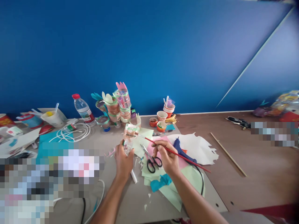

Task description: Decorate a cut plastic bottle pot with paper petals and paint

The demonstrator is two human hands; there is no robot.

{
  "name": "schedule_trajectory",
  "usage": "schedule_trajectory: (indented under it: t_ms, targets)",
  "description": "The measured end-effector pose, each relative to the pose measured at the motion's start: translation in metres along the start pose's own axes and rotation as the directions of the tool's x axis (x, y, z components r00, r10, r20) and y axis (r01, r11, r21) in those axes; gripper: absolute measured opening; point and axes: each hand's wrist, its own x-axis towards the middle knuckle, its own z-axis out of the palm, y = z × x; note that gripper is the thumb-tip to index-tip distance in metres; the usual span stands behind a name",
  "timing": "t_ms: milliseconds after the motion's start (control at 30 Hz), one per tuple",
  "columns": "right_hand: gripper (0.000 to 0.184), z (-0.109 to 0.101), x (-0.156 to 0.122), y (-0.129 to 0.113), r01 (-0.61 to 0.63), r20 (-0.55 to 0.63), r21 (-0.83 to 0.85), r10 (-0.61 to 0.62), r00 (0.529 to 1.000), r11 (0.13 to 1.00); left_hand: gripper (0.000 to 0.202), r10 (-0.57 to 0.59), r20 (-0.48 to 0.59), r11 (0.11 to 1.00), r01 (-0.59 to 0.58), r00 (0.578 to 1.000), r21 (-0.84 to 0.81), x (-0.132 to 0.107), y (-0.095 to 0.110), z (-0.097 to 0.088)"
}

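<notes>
My left hand (pixel 124 158) is closed round the lower part of a clear plastic bottle (pixel 130 133), tilted upward, with brown paint on its upper side and a pale green band. In my right hand (pixel 167 155) is a thin red paintbrush (pixel 181 155), pinched like a pen. Its tip meets the painted side of the bottle, or lies right in front of it. Black-handled scissors (pixel 151 161) lie between my hands on green and pink paper (pixel 172 189). Just right of my right hand rests a blue glue gun (pixel 181 150) with a black cord.
Painted plastic bottles with paper petals (pixel 114 109) stand at the back, beside a red-capped water bottle (pixel 83 109). Small paint cups (pixel 161 126) sit behind the paper. A wooden stick (pixel 227 154) lies right. A coiled white cable (pixel 81 132) lies left, near a blurred area.
</notes>
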Motion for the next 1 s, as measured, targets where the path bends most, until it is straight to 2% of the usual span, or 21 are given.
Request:
schedule_trajectory:
  t_ms: [67, 200, 333, 467, 567, 733, 833, 1000]
  targets:
    - [0.013, -0.0003, 0.0004, 0.0000, -0.009, -0.011, -0.025, 0.009, 1.000, 1.000, 0.049, 0.002, 0.000, 1.000, -0.002, 1.000, 0.028, -0.0001, 0.0000, 0.0000]
    - [0.014, -0.0009, 0.0006, 0.0007, -0.034, 0.039, 0.003, 0.034, 0.999, 0.999, 0.048, 0.007, -0.011, 0.997, -0.006, 1.000, 0.073, -0.0010, 0.0021, -0.0004]
    - [0.014, -0.0016, -0.0005, 0.0022, -0.019, 0.012, -0.030, 0.020, 1.000, 0.999, 0.048, 0.013, -0.007, 0.995, -0.012, 1.000, 0.098, -0.0023, 0.0055, -0.0010]
    - [0.014, -0.0019, -0.0014, 0.0042, -0.037, 0.063, -0.016, 0.038, 0.997, 0.999, 0.049, -0.001, 0.000, 0.993, 0.001, 1.000, 0.119, -0.0030, 0.0075, -0.0014]
    - [0.014, -0.0016, -0.0008, 0.0037, -0.008, 0.023, -0.033, 0.008, 1.000, 0.999, 0.049, 0.006, -0.002, 0.991, -0.006, 1.000, 0.131, -0.0033, 0.0082, -0.0014]
    - [0.014, -0.0003, -0.0007, 0.0003, -0.030, 0.063, -0.024, 0.031, 0.998, 0.999, 0.051, 0.034, -0.021, 0.986, -0.030, 0.999, 0.163, -0.0040, 0.0081, -0.0007]
    - [0.014, -0.0003, -0.0015, 0.0004, -0.012, 0.030, -0.023, 0.013, 0.999, 1.000, 0.051, 0.066, -0.026, 0.982, -0.060, 0.997, 0.179, -0.0044, 0.0068, 0.0002]
    - [0.015, -0.0021, -0.0019, 0.0015, -0.048, 0.052, -0.001, 0.048, 0.998, 0.999, 0.050, 0.072, -0.035, 0.980, -0.064, 0.997, 0.187, -0.0047, 0.0048, 0.0007]
